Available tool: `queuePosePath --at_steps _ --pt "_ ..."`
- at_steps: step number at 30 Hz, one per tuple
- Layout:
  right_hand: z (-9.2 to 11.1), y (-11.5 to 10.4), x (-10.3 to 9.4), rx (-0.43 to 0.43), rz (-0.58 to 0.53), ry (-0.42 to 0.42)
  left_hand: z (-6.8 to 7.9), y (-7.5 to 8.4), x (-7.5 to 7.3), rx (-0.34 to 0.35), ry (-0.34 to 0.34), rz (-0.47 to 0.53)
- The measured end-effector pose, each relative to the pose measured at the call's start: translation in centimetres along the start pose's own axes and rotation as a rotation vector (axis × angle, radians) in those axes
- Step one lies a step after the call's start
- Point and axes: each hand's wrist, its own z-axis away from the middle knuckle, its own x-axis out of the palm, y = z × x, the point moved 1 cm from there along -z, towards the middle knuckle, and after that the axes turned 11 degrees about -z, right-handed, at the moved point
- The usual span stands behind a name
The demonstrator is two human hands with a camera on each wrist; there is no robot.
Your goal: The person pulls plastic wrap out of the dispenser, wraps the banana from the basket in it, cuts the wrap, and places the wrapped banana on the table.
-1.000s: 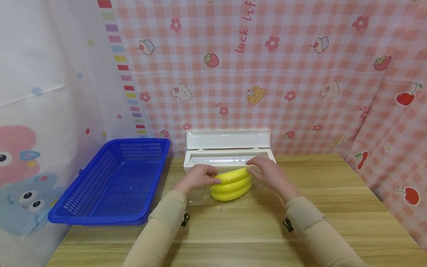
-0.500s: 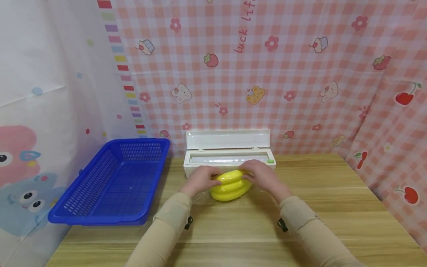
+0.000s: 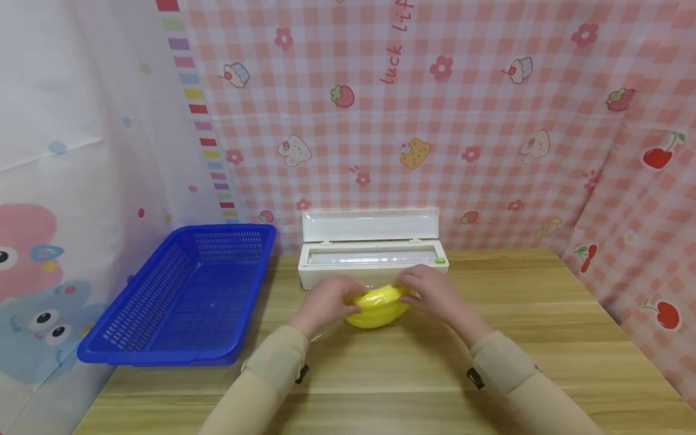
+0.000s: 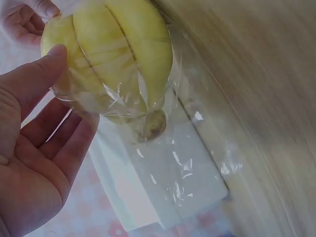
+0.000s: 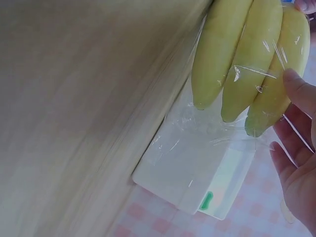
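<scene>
A yellow bunch of bananas (image 3: 376, 313) rests on the table just in front of a white cling film box (image 3: 321, 278), with clear cling film (image 4: 231, 164) over it. My left hand (image 3: 325, 305) holds the stem end; in the left wrist view its thumb lies on the film-covered fruit and the fingers reach behind. On the tip end, my right hand (image 3: 432, 296) pinches the bunch and film between thumb and fingers. Loose film spreads past both ends of the bunch. The fingers' far sides are partly hidden behind the fruit.
The box lid (image 3: 371, 225) stands up at the back, with a film roll (image 3: 375, 258) inside and a green slide cutter (image 3: 440, 261) at its right end. A blue basket (image 3: 247, 302) stands on the left. A checked cloth (image 3: 375, 121) hangs behind the table.
The right hand has moved inward onto the bananas, uncovering the green slide cutter. The bunch has tilted, so less of its separate fruits shows, and film is drawn over it.
</scene>
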Motion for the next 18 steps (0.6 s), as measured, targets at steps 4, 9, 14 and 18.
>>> queuePosePath --at_steps 4,9,14,18 --pt "0.7 -0.3 -0.1 -0.077 0.011 0.034 0.7 0.7 -0.1 0.063 0.020 -0.091" --pt "1.6 -0.9 -0.2 -0.135 0.037 0.054 1.5 1.4 0.0 0.124 0.069 -0.178" --pt "2.4 -1.9 -0.4 -0.174 0.059 0.056 2.3 2.2 0.0 0.208 0.144 -0.265" --pt "3.0 -2.7 -0.4 -0.198 0.088 0.046 2.8 2.6 0.3 0.249 0.183 -0.321"
